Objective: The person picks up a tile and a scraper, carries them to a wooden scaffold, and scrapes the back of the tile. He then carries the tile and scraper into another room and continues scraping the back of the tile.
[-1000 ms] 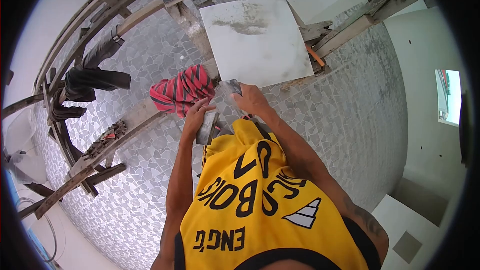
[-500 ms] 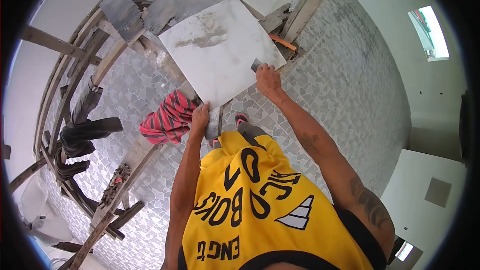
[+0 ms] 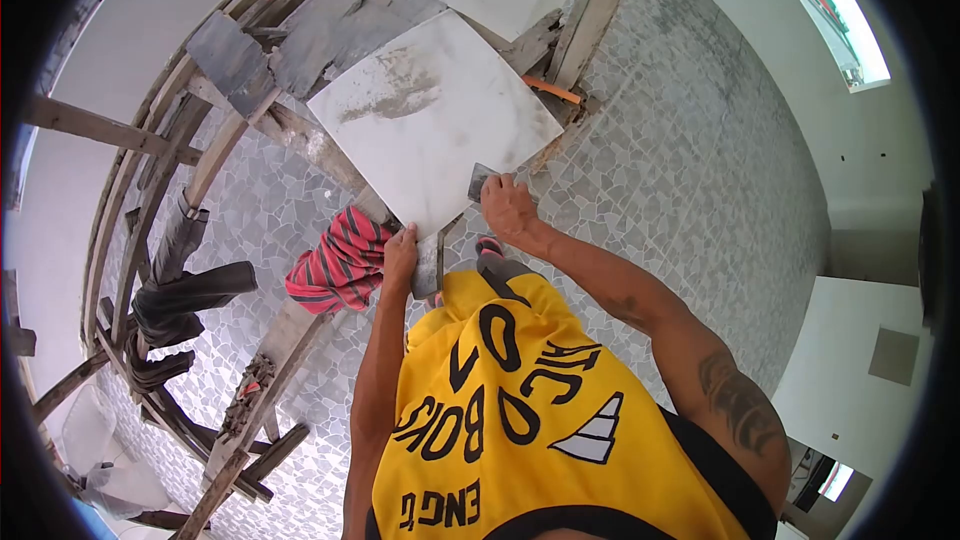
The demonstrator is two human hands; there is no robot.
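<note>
A large white tile (image 3: 450, 110) with a grey smear near its far side lies on a wooden support. My right hand (image 3: 508, 208) is closed on a small dark grey flat piece (image 3: 487, 181), which is at the tile's near right edge. At the tile's near corner, my left hand (image 3: 401, 252) has its fingers pressed on the edge. Beside that hand are a red striped cloth (image 3: 340, 262) and a narrow grey tile strip (image 3: 428, 265).
Grey broken tile pieces (image 3: 350, 20) lie beyond the white tile, near an orange-handled tool (image 3: 552, 90). Wooden beams (image 3: 180, 140) with dark clothes (image 3: 190, 300) hanging on them stand at the left. A wooden plank (image 3: 255, 380) crosses the lower left.
My right hand has moved left and towards my body with the dark piece, from over the tile to its near edge. My left hand stays at the corner. The whole view has shifted slightly.
</note>
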